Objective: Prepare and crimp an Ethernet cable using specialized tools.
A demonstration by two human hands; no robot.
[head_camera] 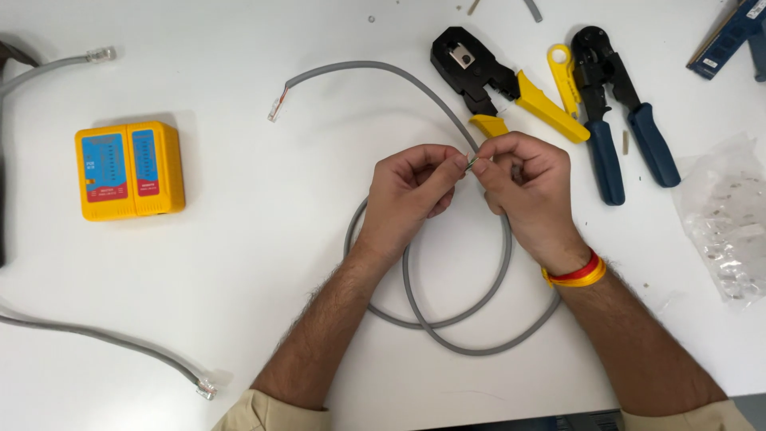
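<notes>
- Centrally, on a white table (263, 263): left hand (411, 191) and right hand (527, 187) drawn together, fingertips meeting over a grey cable (447, 319).
- Left hand: curled nearly closed, thumb and forefinger pinching the cable's end at the point where both hands meet.
- Right hand: likewise curled tight, thumb and forefinger nipped on the same cable end from the other side; a red and yellow wristband (576, 273) around that wrist.
- Between the fingertips: something small and pale, perhaps bared wire ends, too tiny to tell for sure.
- Grey cable: looped in a rough circle beneath both hands and forearms, then arcing up and left across the table to a free end (277, 108) with short coloured wires showing, well apart from the hands.
- Just above the right hand: black crimping tool with yellow handles (503, 84), one handle tip almost touching the knuckles.
- Beside it, to the right: small yellow stripper (565, 76), then a second black tool with blue handles (618, 120).
- Far right: clear plastic bag (726, 223) of small clear connectors.
- Well to the left: yellow cable tester (130, 169) with blue and red face panels, lying flat.
- Left edge: two further grey cables ending in clear plugs, one at top (101, 54), one at bottom (207, 389).
</notes>
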